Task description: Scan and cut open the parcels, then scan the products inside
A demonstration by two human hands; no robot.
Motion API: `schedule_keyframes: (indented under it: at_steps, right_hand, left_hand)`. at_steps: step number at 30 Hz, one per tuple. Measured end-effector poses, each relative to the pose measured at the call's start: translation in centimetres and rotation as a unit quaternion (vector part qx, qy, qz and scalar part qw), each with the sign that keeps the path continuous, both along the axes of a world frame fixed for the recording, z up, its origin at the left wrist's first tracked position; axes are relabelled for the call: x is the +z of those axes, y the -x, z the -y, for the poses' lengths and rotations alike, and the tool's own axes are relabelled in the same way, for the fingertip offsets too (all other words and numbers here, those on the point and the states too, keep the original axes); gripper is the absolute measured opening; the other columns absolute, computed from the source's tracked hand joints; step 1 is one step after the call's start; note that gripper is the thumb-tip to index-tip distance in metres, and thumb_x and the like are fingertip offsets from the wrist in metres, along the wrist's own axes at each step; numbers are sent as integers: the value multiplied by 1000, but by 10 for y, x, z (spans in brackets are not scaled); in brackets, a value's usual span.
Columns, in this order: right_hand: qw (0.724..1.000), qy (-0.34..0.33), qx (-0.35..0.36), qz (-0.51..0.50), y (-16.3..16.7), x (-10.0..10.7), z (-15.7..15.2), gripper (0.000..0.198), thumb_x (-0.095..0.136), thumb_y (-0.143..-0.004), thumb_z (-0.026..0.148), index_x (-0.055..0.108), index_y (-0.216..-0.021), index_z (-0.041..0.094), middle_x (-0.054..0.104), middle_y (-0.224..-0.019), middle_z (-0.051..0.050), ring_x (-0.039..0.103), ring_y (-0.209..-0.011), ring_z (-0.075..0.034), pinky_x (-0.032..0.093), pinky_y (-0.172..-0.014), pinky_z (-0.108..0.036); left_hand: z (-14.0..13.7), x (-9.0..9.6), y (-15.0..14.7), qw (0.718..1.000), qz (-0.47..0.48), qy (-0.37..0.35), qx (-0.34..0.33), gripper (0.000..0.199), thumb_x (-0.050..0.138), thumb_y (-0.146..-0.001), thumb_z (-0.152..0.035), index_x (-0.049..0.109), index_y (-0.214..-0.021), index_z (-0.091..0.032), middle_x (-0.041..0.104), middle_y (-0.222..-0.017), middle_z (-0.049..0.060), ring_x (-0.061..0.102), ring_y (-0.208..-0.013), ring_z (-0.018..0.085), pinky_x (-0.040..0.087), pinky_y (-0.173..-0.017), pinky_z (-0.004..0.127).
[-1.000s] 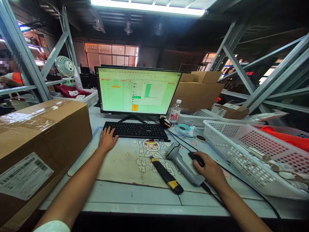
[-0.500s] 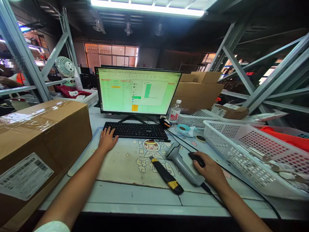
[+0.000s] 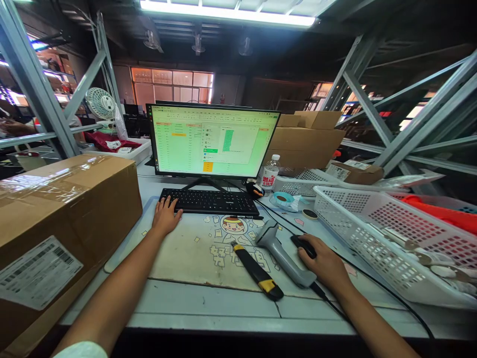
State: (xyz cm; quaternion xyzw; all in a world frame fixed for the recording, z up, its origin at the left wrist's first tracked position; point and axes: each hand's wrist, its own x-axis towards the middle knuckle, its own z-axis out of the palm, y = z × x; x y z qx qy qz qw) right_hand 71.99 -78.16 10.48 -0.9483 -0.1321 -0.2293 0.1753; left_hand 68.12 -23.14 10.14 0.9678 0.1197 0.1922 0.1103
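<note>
My left hand (image 3: pixel 166 215) rests with fingers spread on the left end of a black keyboard (image 3: pixel 212 201). On the right, my right hand (image 3: pixel 326 258) is curved over a black computer mouse (image 3: pixel 304 245). Between my hands, a grey barcode scanner (image 3: pixel 285 258) and a black-and-yellow utility knife (image 3: pixel 257 271) lie on a pale desk mat (image 3: pixel 179 263) with a cartoon print. Behind the keyboard stands a lit monitor (image 3: pixel 179 154) showing a spreadsheet with a smaller window over it.
A taped cardboard box (image 3: pixel 93 199) stands at the left. To the right is a white plastic basket (image 3: pixel 346 228) holding several items. A bottle (image 3: pixel 270 174) and a tape roll (image 3: pixel 283 199) sit beside the monitor. Cables cross the right side, and metal rack posts (image 3: pixel 421 119) rise behind.
Both my hands stay where they were, on the keyboard and the mouse. At the far left background, a person's position has shifted slightly.
</note>
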Motion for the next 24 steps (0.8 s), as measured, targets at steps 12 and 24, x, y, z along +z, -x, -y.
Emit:
schedule_keyframes:
  at_steps: [12,24]
  right_hand:
    - [1000,2,1,3,0,2,-1,49,47,-87,53,68,-121,24,71,-131,-11,70,-116,-31,57,-100,-48]
    - [1000,-15,-8,-20,-3,-1,-2,55,47,-84,58,64,-123,23,68,-132,-15,66,-118,-38,54,-102,-56]
  left_hand:
    - [1,0,0,1000,2,-6,-3,66,45,-104,-50,49,-159,-14,35,-171,17,27,-160,39,19,-133,54]
    - [8,9,6,1000,5,-19,-16,62,48,-104,-45,50,-158,-15,35,-171,16,30,-159,39,25,-131,54]
